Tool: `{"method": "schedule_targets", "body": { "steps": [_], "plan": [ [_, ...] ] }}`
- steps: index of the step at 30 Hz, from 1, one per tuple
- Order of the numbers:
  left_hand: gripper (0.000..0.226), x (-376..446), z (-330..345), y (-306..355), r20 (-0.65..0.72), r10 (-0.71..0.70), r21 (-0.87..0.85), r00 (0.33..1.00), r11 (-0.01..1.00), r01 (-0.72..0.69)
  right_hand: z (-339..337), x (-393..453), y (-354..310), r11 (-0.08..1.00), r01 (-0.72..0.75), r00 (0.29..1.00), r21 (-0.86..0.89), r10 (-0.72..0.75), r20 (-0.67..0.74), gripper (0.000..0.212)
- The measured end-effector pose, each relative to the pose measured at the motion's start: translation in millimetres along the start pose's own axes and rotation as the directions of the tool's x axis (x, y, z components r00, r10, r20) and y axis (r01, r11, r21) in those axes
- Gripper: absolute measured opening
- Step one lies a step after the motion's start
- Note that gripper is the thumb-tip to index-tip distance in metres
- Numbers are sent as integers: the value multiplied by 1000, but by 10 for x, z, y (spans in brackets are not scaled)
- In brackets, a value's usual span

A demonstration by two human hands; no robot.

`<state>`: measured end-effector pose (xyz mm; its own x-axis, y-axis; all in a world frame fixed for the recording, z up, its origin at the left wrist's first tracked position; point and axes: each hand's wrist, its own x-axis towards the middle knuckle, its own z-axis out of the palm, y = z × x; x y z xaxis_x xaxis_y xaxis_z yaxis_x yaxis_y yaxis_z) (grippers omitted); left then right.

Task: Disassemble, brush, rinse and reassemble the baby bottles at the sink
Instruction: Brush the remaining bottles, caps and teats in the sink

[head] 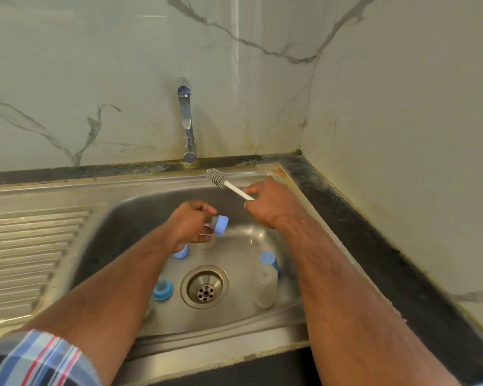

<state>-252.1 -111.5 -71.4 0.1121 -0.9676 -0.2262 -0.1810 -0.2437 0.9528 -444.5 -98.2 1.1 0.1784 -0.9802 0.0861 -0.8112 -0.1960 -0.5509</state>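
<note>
Over the steel sink (129,218), my left hand (191,225) grips a baby bottle with a blue screw ring (221,224), its mouth turned to the right. My right hand (268,203) holds the white handle of a bottle brush, whose grey bristle head (216,178) points up and left, apart from the bottle. In the basin lie a clear bottle (265,285) with a blue cap (269,260) behind it, a blue ring (162,289) left of the drain, and another blue part (181,252) under my left hand.
A chrome tap (187,121) stands at the back of the sink, with no water running. The drain (205,288) is in the basin's middle. A ribbed draining board (25,260) lies to the left. A dark counter (374,246) and marble wall close the right side.
</note>
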Motion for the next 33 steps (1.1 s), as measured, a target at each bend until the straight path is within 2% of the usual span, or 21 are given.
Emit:
{"method": "schedule_targets", "body": {
  "steps": [3,7,10,12,16,22,25,29,33],
  "plan": [
    [23,-202,-269,92,-17,18,-253,1000,967,-22,107,-57,-168,997,44,999,69,-45,10,40],
    [24,-427,-551,189,-130,21,-529,991,844,-87,251,-208,-444,983,139,989,124,-144,34,36],
    [23,-542,-665,187,-169,-2,-659,986,744,-111,376,-273,-575,976,156,987,152,-160,15,33],
    [26,-575,-724,128,-157,10,-688,987,716,-117,455,-297,-646,976,160,987,144,-163,9,33],
    [30,-565,-732,72,-180,49,-647,982,746,-156,535,-319,-709,981,163,986,103,-167,26,38],
    [21,-409,-774,37,-259,113,-456,959,861,-225,597,-297,-735,982,167,985,93,-170,33,41],
    [25,-375,-798,13,-251,169,-382,953,888,-257,641,-254,-707,986,151,988,73,-153,20,40],
    [18,-380,-755,-24,-269,245,-254,931,915,-315,661,-224,-700,990,131,991,60,-131,-3,39],
    [24,-355,-769,-40,-287,268,-218,919,917,-336,641,-239,-675,985,134,991,104,-135,6,38]
  ]
}}
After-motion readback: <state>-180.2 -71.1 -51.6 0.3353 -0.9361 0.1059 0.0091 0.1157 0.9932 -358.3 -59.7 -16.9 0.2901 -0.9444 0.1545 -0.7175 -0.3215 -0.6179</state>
